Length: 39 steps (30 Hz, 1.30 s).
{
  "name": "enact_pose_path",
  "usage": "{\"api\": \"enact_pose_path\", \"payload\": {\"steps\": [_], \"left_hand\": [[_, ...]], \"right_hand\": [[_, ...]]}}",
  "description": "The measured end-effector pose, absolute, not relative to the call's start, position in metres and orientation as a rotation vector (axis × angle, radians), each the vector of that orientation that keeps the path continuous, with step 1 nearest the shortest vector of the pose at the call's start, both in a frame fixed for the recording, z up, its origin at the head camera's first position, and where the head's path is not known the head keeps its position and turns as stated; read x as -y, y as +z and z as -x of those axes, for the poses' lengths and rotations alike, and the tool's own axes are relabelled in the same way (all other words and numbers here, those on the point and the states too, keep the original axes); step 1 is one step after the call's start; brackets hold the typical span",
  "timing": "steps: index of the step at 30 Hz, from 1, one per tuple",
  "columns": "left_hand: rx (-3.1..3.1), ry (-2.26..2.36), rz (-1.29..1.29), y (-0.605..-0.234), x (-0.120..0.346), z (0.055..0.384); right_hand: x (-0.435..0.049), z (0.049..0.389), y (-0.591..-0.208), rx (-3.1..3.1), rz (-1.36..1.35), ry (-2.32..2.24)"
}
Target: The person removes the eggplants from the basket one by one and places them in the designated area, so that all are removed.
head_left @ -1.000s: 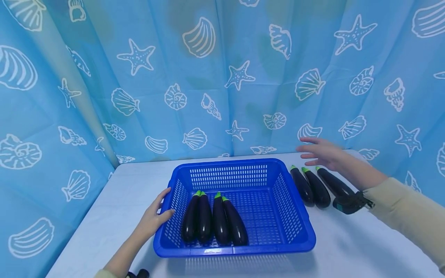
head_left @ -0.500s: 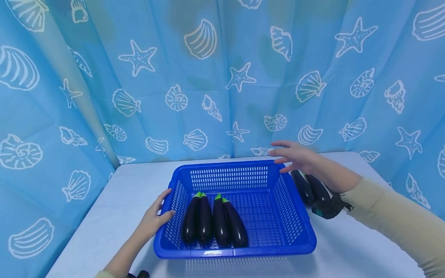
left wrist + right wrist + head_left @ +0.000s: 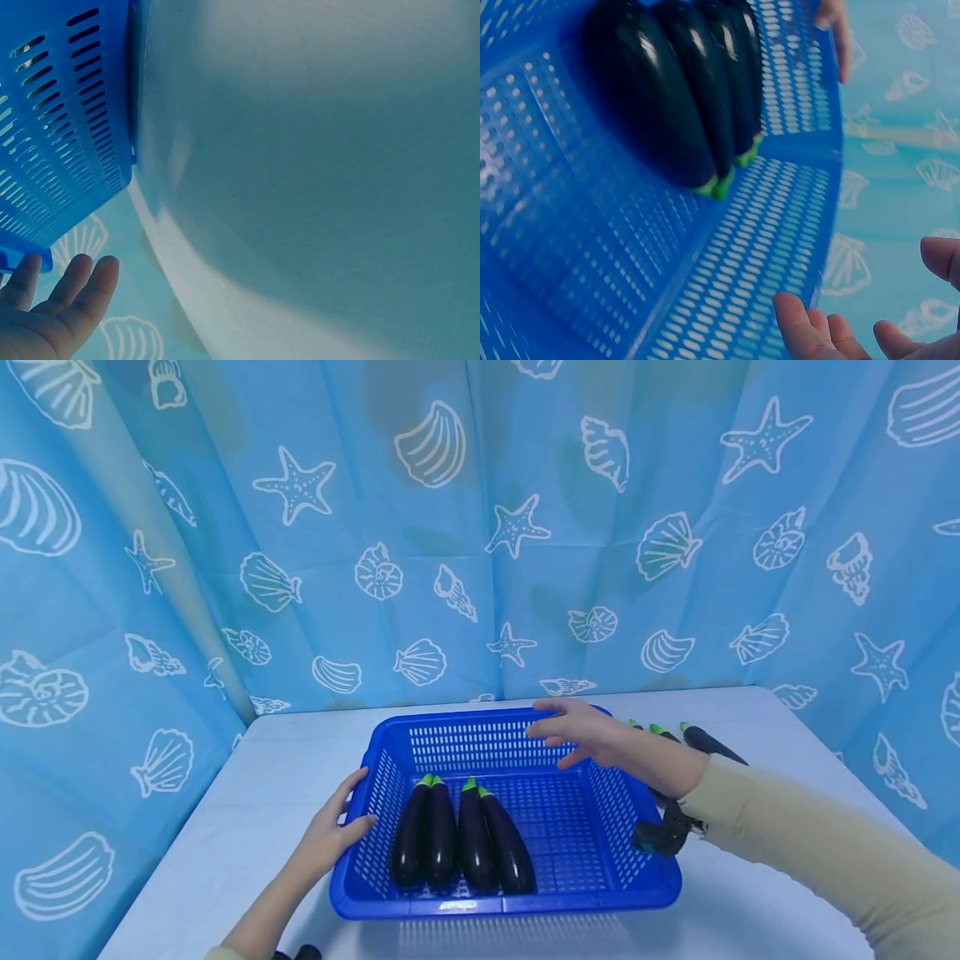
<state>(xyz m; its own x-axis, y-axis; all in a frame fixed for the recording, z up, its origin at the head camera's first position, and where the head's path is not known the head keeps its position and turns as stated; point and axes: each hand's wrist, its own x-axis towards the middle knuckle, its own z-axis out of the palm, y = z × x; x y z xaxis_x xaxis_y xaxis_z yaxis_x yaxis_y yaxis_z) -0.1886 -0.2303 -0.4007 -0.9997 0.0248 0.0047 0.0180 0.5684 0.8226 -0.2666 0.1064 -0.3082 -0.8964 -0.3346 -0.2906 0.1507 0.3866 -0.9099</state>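
My right grip is empty, fingers spread over the basket's one o'clock; my left grip rests loosely at nine. Four eggplants lie inside, toward eight o'clock; a low-swinging wrist camera could snag the basket, jolting them.

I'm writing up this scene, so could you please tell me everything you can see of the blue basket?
The blue basket is a rectangular, open-topped, plastic-looking container with slotted walls, a perforated floor and a smooth rim with rounded corners. It sits upright on the white table, with four eggplants side by side in its left half. The left hand holds its left rim; the right hand is over its far right part, without visible contact.
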Motion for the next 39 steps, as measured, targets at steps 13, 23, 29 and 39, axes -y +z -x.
{"api": "enact_pose_path", "payload": {"steps": [13, 23, 29, 39], "left_hand": [[-2.772, 1.457, -0.025, -0.398, 0.228, 0.188], [-2.775, 1.449, -0.03, -0.398, 0.229, 0.187], [-2.777, 1.447, -0.027, -0.398, 0.229, 0.188], [-2.772, 1.451, -0.021, -0.398, 0.229, 0.187]], "right_hand": [[-0.078, 0.26, -0.331, -2.253, 0.101, -1.447], [-0.066, 0.256, -0.349, -2.241, 0.099, -1.426], [-0.059, 0.255, -0.359, -2.24, 0.067, -1.413], [-0.053, 0.252, -0.375, -2.208, 0.046, -1.353]]}}
